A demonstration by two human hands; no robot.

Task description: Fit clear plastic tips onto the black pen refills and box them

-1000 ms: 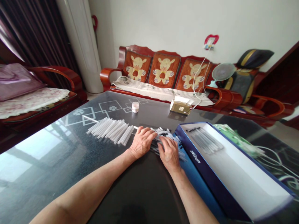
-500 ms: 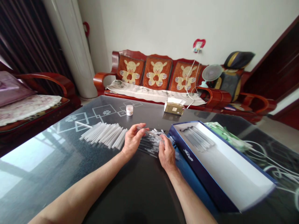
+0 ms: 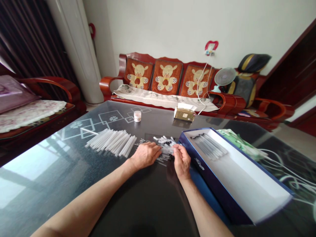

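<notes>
My left hand (image 3: 145, 155) lies palm down at the near left side of a loose heap of short clear plastic tubes (image 3: 165, 144), its fingers over the heap's edge. My right hand (image 3: 182, 160) is at the heap's right side, with its fingertips drawn together among the tubes. Whether those fingertips hold a tube is hard to see. Left of the heap, a neat row of longer white plastic tubes (image 3: 111, 142) lies on the table. An open blue box with a white lining (image 3: 217, 187) stands right of my right hand, with a bundle of tubes (image 3: 209, 147) inside.
Everything lies on a dark glass tabletop (image 3: 61, 184). Farther back stand a small white jar (image 3: 137, 116) and a tan cardboard box (image 3: 184, 114). A green packet (image 3: 237, 141) and white cables (image 3: 283, 168) lie right of the blue box. A wooden sofa stands beyond the table.
My left hand has come down from its raised, curled pose onto the heap. My right hand has shifted up into the heap. The view has barely moved since half a second ago.
</notes>
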